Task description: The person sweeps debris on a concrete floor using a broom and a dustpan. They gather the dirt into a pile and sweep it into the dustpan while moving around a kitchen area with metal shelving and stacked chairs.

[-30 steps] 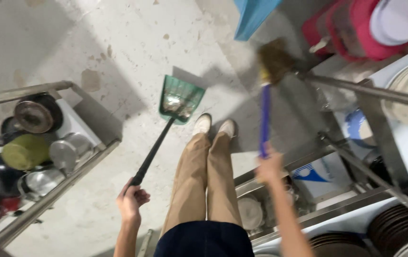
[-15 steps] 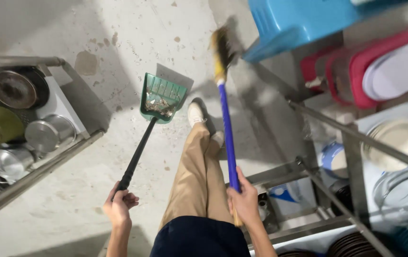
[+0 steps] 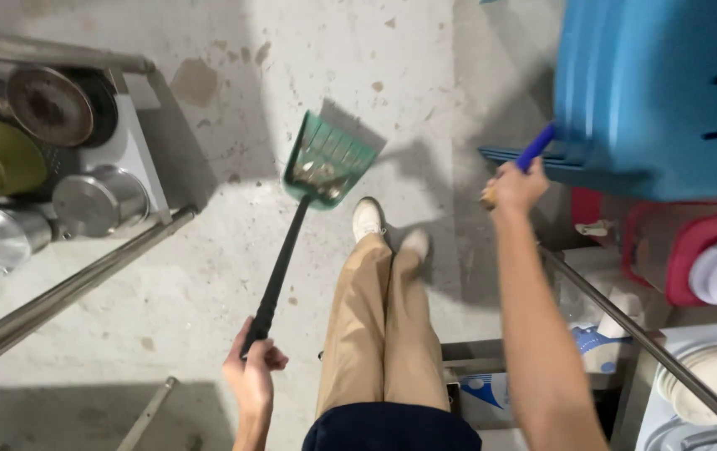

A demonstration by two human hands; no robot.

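My left hand (image 3: 254,365) grips the end of a long black handle that runs up to a green dustpan (image 3: 326,163), held just above the concrete floor with some debris in its scoop. My right hand (image 3: 513,185) is raised out to the right and closed on the blue handle of a broom (image 3: 536,149). The broom's head is hidden behind a large blue plastic bin (image 3: 659,92). My legs in tan trousers and white shoes (image 3: 367,219) stand between the two hands.
A metal rack (image 3: 74,280) on the left holds steel pots (image 3: 99,200), pans and a green bowl. On the right, another rack's steel rail (image 3: 643,347) crosses above plates, red containers (image 3: 693,250) and blue-and-white packets.
My right hand has lifted the broom up and to the right, so its head has gone behind the blue bin. The dustpan stays low in my left hand.
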